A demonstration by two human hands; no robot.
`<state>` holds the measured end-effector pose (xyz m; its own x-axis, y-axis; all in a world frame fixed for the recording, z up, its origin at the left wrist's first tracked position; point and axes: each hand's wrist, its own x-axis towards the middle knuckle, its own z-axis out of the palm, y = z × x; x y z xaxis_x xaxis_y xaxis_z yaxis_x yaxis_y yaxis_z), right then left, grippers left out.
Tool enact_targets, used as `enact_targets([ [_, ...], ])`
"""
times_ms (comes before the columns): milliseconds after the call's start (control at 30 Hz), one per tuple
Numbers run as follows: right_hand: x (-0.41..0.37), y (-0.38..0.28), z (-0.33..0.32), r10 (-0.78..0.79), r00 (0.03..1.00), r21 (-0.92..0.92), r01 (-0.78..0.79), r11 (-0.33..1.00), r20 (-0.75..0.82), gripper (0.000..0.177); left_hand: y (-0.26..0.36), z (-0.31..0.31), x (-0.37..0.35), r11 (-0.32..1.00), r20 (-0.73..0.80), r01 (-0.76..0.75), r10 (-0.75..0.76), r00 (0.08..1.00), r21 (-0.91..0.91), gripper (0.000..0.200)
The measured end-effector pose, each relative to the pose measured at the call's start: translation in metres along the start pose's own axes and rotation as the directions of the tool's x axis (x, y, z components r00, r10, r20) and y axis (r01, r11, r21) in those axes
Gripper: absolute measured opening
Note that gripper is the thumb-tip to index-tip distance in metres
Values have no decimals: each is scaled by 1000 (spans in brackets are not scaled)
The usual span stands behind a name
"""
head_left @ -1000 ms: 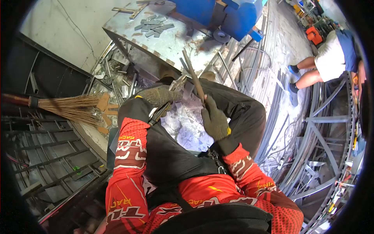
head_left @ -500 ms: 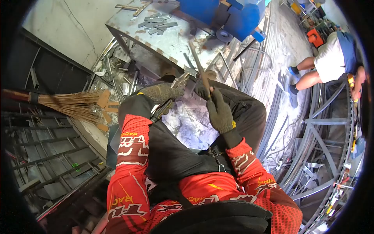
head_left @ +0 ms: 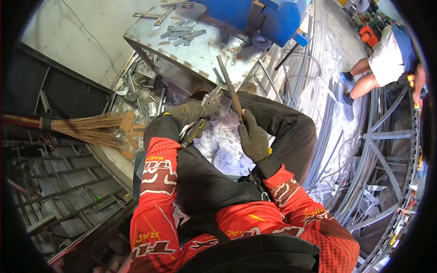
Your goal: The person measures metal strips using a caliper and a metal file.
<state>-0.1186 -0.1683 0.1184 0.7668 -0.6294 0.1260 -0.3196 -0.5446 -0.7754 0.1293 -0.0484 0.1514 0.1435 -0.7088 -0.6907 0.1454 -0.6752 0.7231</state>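
Note:
My right hand [head_left: 255,139], in a dark knitted glove, is closed round the lower end of a long brown rod [head_left: 230,86]. The rod slants up and away between my knees, its far tip over the edge of the metal table. My left hand [head_left: 193,110], gloved as well, lies by my left knee, closed on a silvery metal tool [head_left: 211,98] whose exact kind I cannot make out. Against the left wrist sits a yellow-and-black tool [head_left: 195,132]. A pale, whitish floor patch [head_left: 227,150] shows between my legs.
Ahead stands a metal table [head_left: 154,45] with cut flat metal pieces [head_left: 183,32] and a blue machine [head_left: 277,20]. A straw broom [head_left: 86,127] lies left. Long metal bars [head_left: 325,127] run along the right, near a metal frame [head_left: 387,136] and another person [head_left: 387,59].
My right hand and the rod have shifted slightly left and toward me, with the rod still gripped. The yellow-and-black tool by my left wrist shows more plainly. The view has shifted a little.

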Motion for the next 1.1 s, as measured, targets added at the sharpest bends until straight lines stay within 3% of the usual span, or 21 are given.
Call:
enact_targets([
  [33,-7,1,3,-60,996,-3,60,998,-68,48,3,4,-5,999,18,30,-29,999,-43,50],
  [167,55,-1,5,23,999,-29,-25,999,-39,42,20,17,-19,990,29,115,-113,993,-85,46],
  [233,94,-3,5,-72,995,-74,67,995,-64,38,26,18,-24,990,-7,130,-131,991,-58,46],
  [300,82,-18,-8,-6,999,-100,2,995,-44,40,19,17,-19,995,42,21,-17,999,-96,47],
  [367,55,-34,-23,98,995,-21,-98,995,-14,44,17,18,-19,986,39,14,-8,999,-164,47],
  [500,8,-5,-16,-3,1000,-74,3,997,-4,50,18,18,-17,997,17,31,-30,999,-68,47],
  [667,49,-27,-21,-11,999,-76,14,997,35,28,21,17,-15,995,-5,31,-30,1000,96,47],
  [767,67,-29,-21,-32,998,-114,38,993,54,39,30,17,-23,983,-34,133,-130,991,125,47],
  [900,26,-26,-24,6,999,-83,-2,997,46,28,3,6,1,999,-7,45,-45,999,29,47],
  [967,-2,-16,-24,20,1000,-111,-18,994,16,29,-7,1,13,991,-4,16,-16,1000,130,46],
  [1100,38,-26,-24,44,997,-203,-30,979,65,30,22,19,-16,995,-31,73,-71,997,67,42],
])
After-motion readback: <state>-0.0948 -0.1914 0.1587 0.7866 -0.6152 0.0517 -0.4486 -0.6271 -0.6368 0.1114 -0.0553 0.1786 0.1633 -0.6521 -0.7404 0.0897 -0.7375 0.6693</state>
